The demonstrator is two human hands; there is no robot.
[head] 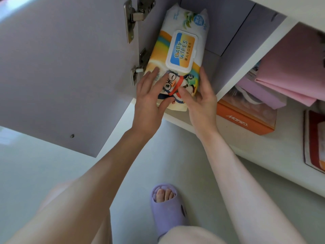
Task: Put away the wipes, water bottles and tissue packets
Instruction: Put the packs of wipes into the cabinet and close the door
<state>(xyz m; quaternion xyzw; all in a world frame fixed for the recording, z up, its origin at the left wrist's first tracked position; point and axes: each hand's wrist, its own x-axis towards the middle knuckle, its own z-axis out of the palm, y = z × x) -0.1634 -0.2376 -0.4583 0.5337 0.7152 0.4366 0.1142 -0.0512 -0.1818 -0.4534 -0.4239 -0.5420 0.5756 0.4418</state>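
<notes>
A pack of baby wipes (179,50) with a white flip lid and a cartoon penguin lies inside the low cabinet compartment (216,55), its near end at the shelf's front edge. My left hand (151,95) lies on the pack's near left part with straight fingers, its thumb against the front end. At the near right corner my right hand (200,97) cups the pack, thumb on top and fingers along the right side. No water bottles or tissue packets are in view.
The lilac cabinet door (70,71) stands open to the left, with metal hinges (131,20). The neighbouring compartment on the right holds an orange box (246,120) and pink and purple folded items (290,81). My foot in a purple slipper (167,208) stands on the pale floor.
</notes>
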